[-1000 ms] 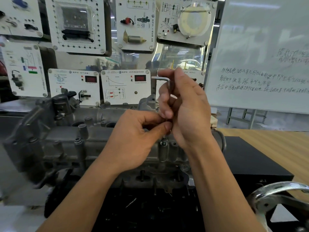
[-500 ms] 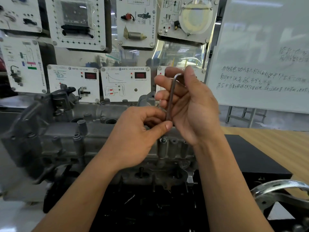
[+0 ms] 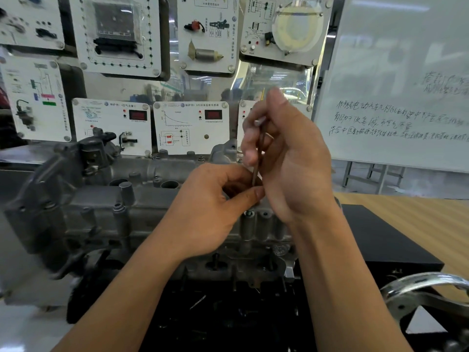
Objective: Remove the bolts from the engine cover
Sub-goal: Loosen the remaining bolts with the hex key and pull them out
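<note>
Engine cover (image 3: 142, 199) under hex key (image 3: 258, 153), pinched by right hand (image 3: 291, 168) fingers (image 3: 250, 148) above, left hand (image 3: 210, 214) below.

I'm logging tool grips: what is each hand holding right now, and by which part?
The right hand grips a thin dark metal L-shaped hex key by its upper shaft, near the bend. The left hand pinches its lower end.

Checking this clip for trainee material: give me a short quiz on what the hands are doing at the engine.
1. True or false: the right hand holds the hex key roughly upright.
2. The key's lower end disappears between: A) fingers of the left hand; B) folds of a rag; C) plier tips.
3. Fill in: the whiteboard stands to the ___ of the engine cover.
Key: 1 true; 2 A; 3 right.
</note>
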The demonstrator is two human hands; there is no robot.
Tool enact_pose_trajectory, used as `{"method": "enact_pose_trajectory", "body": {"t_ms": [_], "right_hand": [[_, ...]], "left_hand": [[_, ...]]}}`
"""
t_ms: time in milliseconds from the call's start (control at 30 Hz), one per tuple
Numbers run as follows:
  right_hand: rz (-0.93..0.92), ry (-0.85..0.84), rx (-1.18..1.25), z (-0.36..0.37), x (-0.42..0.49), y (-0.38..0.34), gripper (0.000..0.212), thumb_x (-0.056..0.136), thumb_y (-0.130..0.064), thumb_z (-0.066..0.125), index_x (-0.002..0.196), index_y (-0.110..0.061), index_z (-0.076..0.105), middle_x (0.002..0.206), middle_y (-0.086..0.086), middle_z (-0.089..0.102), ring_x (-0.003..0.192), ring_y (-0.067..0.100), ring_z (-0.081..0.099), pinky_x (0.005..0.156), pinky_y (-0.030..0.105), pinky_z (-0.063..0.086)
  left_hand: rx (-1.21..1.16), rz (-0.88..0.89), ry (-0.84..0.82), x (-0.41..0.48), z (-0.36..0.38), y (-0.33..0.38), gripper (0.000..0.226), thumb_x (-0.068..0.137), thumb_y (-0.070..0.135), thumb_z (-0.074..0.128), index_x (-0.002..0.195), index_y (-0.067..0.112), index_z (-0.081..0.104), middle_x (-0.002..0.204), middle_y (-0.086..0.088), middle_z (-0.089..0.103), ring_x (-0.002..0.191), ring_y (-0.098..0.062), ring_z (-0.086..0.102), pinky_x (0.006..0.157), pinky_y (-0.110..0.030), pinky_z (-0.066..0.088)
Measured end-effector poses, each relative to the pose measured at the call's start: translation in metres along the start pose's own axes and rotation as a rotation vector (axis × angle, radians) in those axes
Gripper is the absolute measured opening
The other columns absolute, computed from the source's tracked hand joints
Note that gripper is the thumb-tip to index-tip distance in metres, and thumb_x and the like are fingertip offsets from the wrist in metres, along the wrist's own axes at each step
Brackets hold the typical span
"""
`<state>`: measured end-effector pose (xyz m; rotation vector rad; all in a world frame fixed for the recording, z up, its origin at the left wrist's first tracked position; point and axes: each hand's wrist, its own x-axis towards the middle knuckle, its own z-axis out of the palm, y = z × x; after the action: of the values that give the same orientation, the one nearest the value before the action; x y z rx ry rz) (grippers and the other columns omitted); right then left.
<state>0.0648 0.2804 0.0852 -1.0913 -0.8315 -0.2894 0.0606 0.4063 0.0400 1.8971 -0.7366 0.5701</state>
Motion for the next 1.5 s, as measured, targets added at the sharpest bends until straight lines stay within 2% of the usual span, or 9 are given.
{"method": "enact_pose_trajectory", "body": {"t_ms": [200,367,500,733,933,1000,1133,1267,1500], "right_hand": [[-0.06,-0.006,-0.028,0.001,0.0,0.0,0.026,0.086,-0.013,0.068,0.063,-0.022,0.059,0.054,-0.004,0.051,0.052,0.015,0.043,0.053,0.026,0.04],[0.045,-0.033,0.21,-0.006,0.002,0.001,0.026,0.098,-0.027,0.048,0.094,-0.01,0.066,0.082,0.007,0.071,0.066,0.015,0.062,0.063,0.026,0.048],[0.092,0.022,0.324,-0.007,0.002,0.003,0.025,0.098,-0.027,0.051,0.107,-0.007,0.063,0.09,0.009,0.075,0.068,0.014,0.069,0.059,0.021,0.053],[0.053,0.221,0.183,0.001,0.002,0.006,0.014,0.097,-0.02,0.06,0.104,-0.01,0.066,0.075,0.005,0.074,0.049,0.012,0.063,0.044,0.021,0.048],[-0.003,0.057,-0.107,0.004,0.0,0.005,0.036,0.1,-0.042,0.046,0.097,-0.018,0.073,0.064,0.004,0.061,0.038,0.011,0.038,0.042,0.022,0.031],[0.017,0.021,-0.096,0.003,-0.001,0.003,0.032,0.095,-0.042,0.055,0.084,-0.018,0.073,0.06,0.001,0.055,0.041,0.01,0.035,0.043,0.022,0.03],[-0.006,0.028,-0.042,0.003,-0.004,0.004,0.013,0.076,-0.03,0.075,0.07,-0.021,0.067,0.059,-0.003,0.04,0.053,0.011,0.032,0.051,0.027,0.025],[-0.022,0.109,0.014,0.007,-0.004,0.007,0.015,0.076,-0.016,0.078,0.065,-0.021,0.068,0.055,-0.007,0.042,0.052,0.009,0.034,0.052,0.024,0.028],[-0.142,0.215,-0.097,0.016,-0.006,0.01,0.014,0.082,-0.014,0.072,0.069,-0.019,0.069,0.056,0.0,0.047,0.049,0.01,0.039,0.049,0.019,0.039]], "left_hand": [[0.024,0.031,-0.017,0.0,0.0,0.001,0.008,0.092,0.015,0.069,0.088,0.017,0.075,0.08,0.0,0.075,0.076,-0.02,0.07,0.074,-0.041,0.053],[0.046,0.033,-0.03,0.0,-0.001,-0.002,0.007,0.092,0.014,0.069,0.09,0.016,0.075,0.079,0.001,0.075,0.076,-0.016,0.07,0.074,-0.039,0.054],[0.025,0.03,-0.044,0.0,-0.004,-0.003,0.011,0.094,0.013,0.065,0.093,0.017,0.075,0.083,0.006,0.075,0.081,-0.008,0.071,0.075,-0.025,0.056],[0.012,0.028,-0.066,-0.001,-0.006,-0.001,0.016,0.098,0.013,0.06,0.096,0.016,0.075,0.087,0.004,0.076,0.085,-0.013,0.071,0.082,-0.047,0.058],[-0.009,0.022,-0.05,-0.002,-0.005,0.0,0.017,0.097,0.014,0.061,0.091,0.014,0.077,0.082,0.004,0.076,0.078,-0.013,0.072,0.078,-0.039,0.058],[0.009,0.028,-0.037,-0.002,-0.004,0.001,0.017,0.097,0.015,0.062,0.091,0.016,0.077,0.078,0.005,0.075,0.073,-0.011,0.07,0.072,-0.031,0.057],[0.005,0.019,-0.04,-0.001,-0.003,0.0,0.015,0.096,0.016,0.064,0.093,0.012,0.078,0.082,-0.003,0.076,0.08,-0.024,0.072,0.074,-0.043,0.057],[0.037,0.036,-0.032,-0.002,-0.004,0.001,0.016,0.095,0.018,0.065,0.087,0.014,0.078,0.075,-0.002,0.074,0.072,-0.022,0.069,0.067,-0.039,0.054],[0.027,0.041,-0.038,-0.002,-0.005,0.004,0.022,0.092,0.016,0.065,0.082,0.032,0.075,0.075,0.011,0.075,0.062,0.0,0.066,0.058,-0.013,0.047]]}}
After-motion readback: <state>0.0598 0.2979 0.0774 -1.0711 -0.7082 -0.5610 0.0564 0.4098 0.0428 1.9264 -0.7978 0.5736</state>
